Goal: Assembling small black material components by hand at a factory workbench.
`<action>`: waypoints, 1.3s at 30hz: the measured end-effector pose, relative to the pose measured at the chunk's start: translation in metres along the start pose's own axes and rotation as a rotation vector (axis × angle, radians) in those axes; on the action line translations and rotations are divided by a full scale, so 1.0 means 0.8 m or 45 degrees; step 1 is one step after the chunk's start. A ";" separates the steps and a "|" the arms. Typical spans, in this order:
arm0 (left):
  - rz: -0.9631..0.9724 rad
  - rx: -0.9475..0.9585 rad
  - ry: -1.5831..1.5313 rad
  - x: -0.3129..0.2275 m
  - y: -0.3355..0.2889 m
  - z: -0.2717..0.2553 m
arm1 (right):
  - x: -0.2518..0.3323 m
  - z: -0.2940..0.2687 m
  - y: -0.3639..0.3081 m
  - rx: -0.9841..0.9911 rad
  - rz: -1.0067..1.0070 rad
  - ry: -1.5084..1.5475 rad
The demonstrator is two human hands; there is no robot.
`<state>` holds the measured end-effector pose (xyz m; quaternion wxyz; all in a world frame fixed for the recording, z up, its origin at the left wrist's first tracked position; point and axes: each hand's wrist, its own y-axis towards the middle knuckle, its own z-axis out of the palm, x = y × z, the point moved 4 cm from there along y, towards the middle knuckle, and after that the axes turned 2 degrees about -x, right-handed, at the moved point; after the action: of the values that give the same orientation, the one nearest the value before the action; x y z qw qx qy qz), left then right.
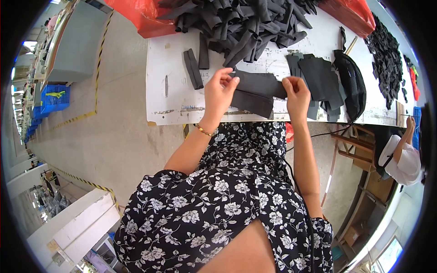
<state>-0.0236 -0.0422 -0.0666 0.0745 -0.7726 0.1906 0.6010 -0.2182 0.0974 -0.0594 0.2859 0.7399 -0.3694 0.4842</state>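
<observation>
A flat black fabric piece is stretched between my two hands over the white table. My left hand pinches its left end between thumb and fingers. At its right end, my right hand is closed on the corner. Another dark fabric piece lies beneath it, near the table's front edge. Just beyond my hands rises a big heap of rolled black fabric pieces. Two single pieces lie apart to the left of my left hand. Flat black pieces are stacked to the right of my right hand.
A black mesh-like item lies right of the stack. Red plastic bags flank the heap. Farther right, another dark pile covers a table, and a person in white works there. Blue crates stand left, beyond a striped floor line.
</observation>
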 end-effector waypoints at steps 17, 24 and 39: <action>0.169 -0.250 0.197 0.021 0.017 -0.017 | -0.003 0.031 -0.013 0.351 -0.734 -0.671; 0.327 -0.168 0.019 -0.012 0.110 -0.014 | -0.009 -0.047 0.036 -0.114 -0.365 -0.652; -0.398 0.290 -0.304 0.029 0.090 0.035 | -0.056 -0.010 0.070 0.191 -0.845 -1.898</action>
<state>-0.0717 -0.1036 -0.0877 0.2754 -0.7026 0.1251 0.6440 -0.2801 0.0845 -0.0945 0.0433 0.9554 -0.1909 -0.2212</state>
